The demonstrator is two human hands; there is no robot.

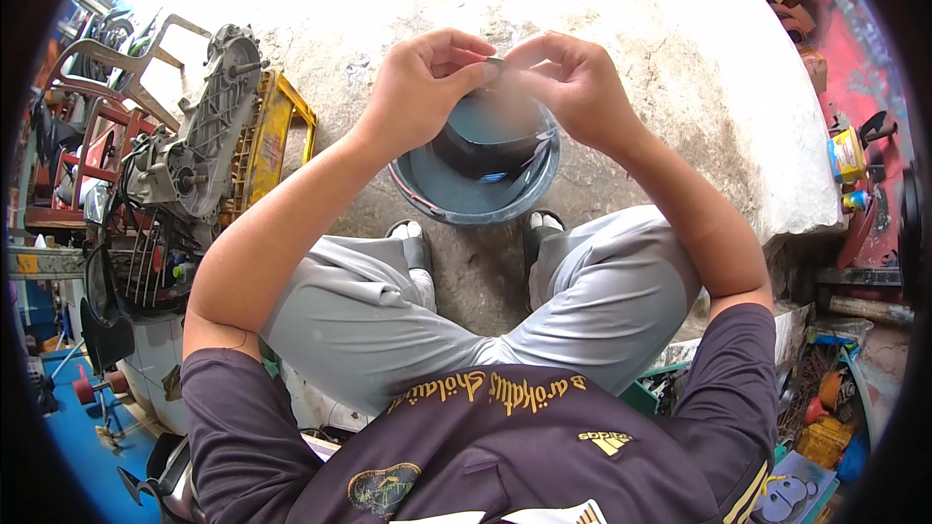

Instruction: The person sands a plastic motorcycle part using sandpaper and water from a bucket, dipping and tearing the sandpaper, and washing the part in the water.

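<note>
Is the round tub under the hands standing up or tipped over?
Standing up: the tub has its open top facing up, so we look down inside it.

Left hand (417, 82): I am seeing its fingers pinching a small dark piece (497, 62) above the basin.
Right hand (578, 87): its fingers are sitting just beside the left ones; a haze is blurring their tips, so I am not making out their grip.
Basin (476, 217): it is standing on the concrete floor (689, 126), below the hands.
Glossy black form (466, 160): it is showing within the basin's outline, partly reflecting light; I cannot tell what it is.
Sandals (420, 254): they are resting near the basin's near rim, below grey trousers (602, 281).
Left side: a metal casing (209, 126) is standing beside a yellow crate (257, 150).
</note>
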